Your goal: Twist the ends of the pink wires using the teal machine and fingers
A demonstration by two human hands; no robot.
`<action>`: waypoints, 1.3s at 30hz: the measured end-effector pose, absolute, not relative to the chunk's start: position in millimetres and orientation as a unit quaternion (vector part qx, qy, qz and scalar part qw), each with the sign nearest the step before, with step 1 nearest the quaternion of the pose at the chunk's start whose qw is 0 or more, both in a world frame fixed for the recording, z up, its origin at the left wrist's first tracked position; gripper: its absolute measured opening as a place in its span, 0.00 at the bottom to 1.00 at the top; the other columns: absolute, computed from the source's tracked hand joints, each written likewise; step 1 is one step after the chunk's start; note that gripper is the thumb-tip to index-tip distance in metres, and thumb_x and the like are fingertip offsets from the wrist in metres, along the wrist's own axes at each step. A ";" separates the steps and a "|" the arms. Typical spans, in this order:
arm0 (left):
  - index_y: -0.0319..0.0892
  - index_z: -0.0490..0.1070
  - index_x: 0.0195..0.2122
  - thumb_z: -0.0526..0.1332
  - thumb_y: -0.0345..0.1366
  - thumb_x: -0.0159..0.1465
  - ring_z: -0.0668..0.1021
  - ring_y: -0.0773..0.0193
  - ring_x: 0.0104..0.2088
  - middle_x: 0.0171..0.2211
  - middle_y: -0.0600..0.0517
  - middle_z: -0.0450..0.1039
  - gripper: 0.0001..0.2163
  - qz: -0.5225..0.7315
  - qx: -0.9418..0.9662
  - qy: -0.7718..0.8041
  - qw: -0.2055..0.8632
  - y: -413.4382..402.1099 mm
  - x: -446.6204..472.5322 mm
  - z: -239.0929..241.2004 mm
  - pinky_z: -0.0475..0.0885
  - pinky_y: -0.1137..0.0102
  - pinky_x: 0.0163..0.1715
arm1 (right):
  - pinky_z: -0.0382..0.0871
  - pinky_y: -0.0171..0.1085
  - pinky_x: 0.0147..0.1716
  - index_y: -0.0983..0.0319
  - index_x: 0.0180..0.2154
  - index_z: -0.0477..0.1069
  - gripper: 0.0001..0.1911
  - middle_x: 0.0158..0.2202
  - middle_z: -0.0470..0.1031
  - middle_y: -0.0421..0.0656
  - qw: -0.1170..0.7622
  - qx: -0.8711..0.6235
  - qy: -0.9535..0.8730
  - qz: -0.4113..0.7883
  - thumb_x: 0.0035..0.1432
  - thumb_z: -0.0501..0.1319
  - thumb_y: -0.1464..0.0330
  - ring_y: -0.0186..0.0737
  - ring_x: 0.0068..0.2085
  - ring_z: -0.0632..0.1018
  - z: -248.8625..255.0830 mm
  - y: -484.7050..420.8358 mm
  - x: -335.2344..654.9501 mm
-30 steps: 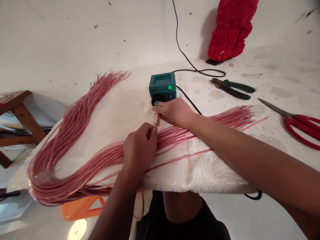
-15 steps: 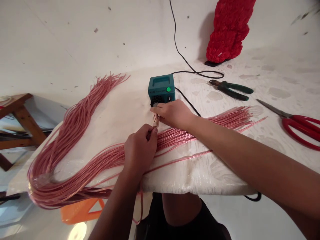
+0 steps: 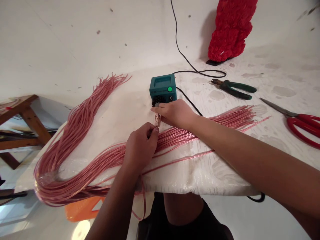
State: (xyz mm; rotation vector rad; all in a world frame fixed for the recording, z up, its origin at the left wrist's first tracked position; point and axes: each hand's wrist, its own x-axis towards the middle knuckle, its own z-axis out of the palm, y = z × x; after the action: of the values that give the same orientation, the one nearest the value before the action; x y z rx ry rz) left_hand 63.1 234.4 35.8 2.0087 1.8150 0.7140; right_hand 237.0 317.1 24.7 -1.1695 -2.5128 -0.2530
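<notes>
This is a workshop: our white-covered workbench (image 3: 200, 180) carries green-handled pliers (image 3: 233, 89), red-handled scissors (image 3: 303, 125), long bundles of pink wire (image 3: 75, 130) and a corded teal box (image 3: 162, 88), with a wooden trestle (image 3: 32, 123) just off its left edge.

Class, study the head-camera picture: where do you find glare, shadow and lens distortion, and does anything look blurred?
Head view: a glare spot shines on the glossy floor; the red tufted object casts a soft shadow on the white wall; wide-angle distortion bows the cloth-covered table edge; the pink wires look fairly sharp, without obvious blur.
</notes>
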 end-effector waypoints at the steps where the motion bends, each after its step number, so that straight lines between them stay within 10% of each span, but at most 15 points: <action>1: 0.45 0.74 0.33 0.58 0.41 0.67 0.72 0.63 0.28 0.25 0.56 0.74 0.10 0.255 0.705 0.640 0.170 234.1 63.3 35.3 0.60 0.67 0.30 | 0.44 0.40 0.25 0.56 0.58 0.73 0.18 0.49 0.83 0.42 0.180 -0.413 -0.888 -0.088 0.70 0.57 0.66 0.41 0.37 0.80 25.0 316.9 237.1; 21: 0.45 0.71 0.31 0.56 0.39 0.69 0.71 0.63 0.26 0.23 0.55 0.71 0.10 0.270 0.696 0.651 0.141 230.3 67.2 30.7 0.57 0.69 0.29 | 0.50 0.40 0.25 0.58 0.69 0.61 0.30 0.52 0.79 0.46 0.186 -0.387 -0.900 -0.075 0.66 0.54 0.69 0.43 0.35 0.78 32.3 310.2 244.2; 26: 0.45 0.71 0.31 0.56 0.39 0.69 0.72 0.62 0.27 0.23 0.55 0.71 0.10 0.276 0.691 0.653 0.143 228.5 67.6 30.5 0.57 0.69 0.30 | 0.64 0.45 0.41 0.64 0.59 0.70 0.23 0.51 0.74 0.52 0.296 -0.420 -0.846 -0.138 0.64 0.53 0.72 0.52 0.48 0.74 37.1 316.2 255.7; 39: 0.44 0.74 0.34 0.56 0.41 0.68 0.70 0.63 0.25 0.21 0.56 0.67 0.11 0.268 0.699 0.658 0.087 229.0 70.3 30.0 0.61 0.70 0.28 | 0.59 0.53 0.56 0.67 0.56 0.68 0.20 0.58 0.69 0.54 0.297 -0.492 -0.808 -0.128 0.63 0.54 0.74 0.59 0.60 0.69 29.0 331.8 268.8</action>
State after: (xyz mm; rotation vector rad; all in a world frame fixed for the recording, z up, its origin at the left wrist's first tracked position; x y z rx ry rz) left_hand 70.3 229.0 30.0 2.0817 1.9600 0.7971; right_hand 268.8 331.8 29.0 -1.3088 -2.1483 -0.3407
